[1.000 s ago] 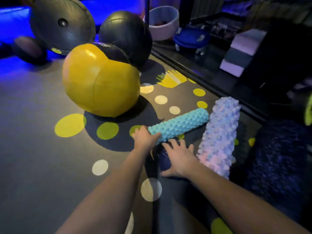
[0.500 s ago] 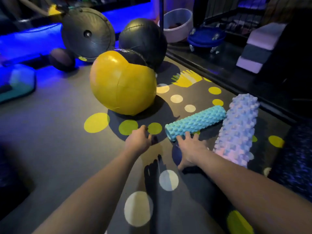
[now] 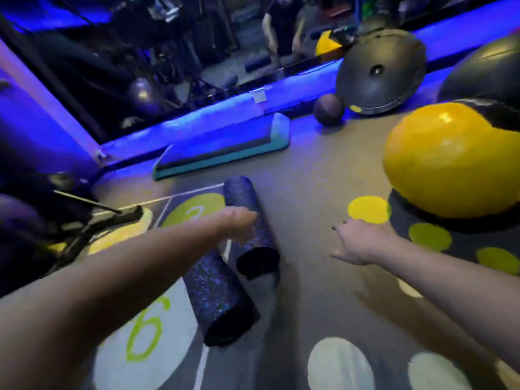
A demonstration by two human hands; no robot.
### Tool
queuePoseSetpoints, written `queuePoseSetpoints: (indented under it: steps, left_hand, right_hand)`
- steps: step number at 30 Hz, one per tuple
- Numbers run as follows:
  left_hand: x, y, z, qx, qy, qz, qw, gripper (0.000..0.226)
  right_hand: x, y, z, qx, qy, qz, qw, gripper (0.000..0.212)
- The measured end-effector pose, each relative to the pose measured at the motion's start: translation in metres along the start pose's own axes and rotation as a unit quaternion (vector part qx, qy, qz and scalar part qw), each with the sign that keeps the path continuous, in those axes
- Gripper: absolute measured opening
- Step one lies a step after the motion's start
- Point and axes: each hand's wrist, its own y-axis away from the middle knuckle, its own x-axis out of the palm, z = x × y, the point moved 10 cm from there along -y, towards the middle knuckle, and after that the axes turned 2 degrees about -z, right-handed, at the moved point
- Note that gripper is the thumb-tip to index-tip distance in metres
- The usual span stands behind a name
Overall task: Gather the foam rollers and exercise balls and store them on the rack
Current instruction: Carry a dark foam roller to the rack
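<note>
Little seems done — the far foam roller (image 3: 240,195) and near foam roller (image 3: 219,299) lie on the floor (image 3: 309,170) at centre, the yellow ball (image 3: 450,164) at right. The left hand (image 3: 239,222) is over the far one, grip unreadable; the right hand (image 3: 363,243) is spread, empty.

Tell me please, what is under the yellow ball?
Under the yellow ball lies a dark round floor patch with yellow-green dots. The middle of that patch, where the ball rests, is covered and cannot be seen.
</note>
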Motion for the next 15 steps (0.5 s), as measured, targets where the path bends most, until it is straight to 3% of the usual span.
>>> queuePoseSetpoints:
  steps: [3, 5, 8, 11, 13, 15]
  left_hand:
    - [0.009, 0.013, 0.066, -0.076, 0.127, -0.035, 0.988, 0.047]
    - [0.049, 0.022, 0.107, -0.169, 0.211, -0.049, 0.961, 0.066]
    - [0.142, 0.027, 0.148, -0.337, 0.356, -0.021, 0.871, 0.110]
    - [0.211, 0.026, 0.151, -0.434, 0.454, 0.001, 0.778, 0.145]
    - [0.245, 0.023, 0.148, -0.467, 0.476, 0.021, 0.745, 0.154]
    - [0.264, 0.015, 0.147, -0.482, 0.460, 0.039, 0.744, 0.166]
  right_hand:
    - [0.006, -0.015, 0.054, -0.017, -0.046, 0.019, 0.999, 0.071]
    - [0.015, -0.022, 0.078, -0.017, -0.074, 0.022, 0.997, 0.073]
    - [0.038, -0.031, 0.092, 0.010, -0.113, 0.033, 0.993, 0.083]
    - [0.068, -0.041, 0.087, 0.053, -0.167, 0.037, 0.984, 0.095]
    - [0.083, -0.047, 0.080, 0.081, -0.191, 0.039, 0.977, 0.104]
    - [0.093, -0.054, 0.073, 0.103, -0.212, 0.031, 0.971, 0.109]
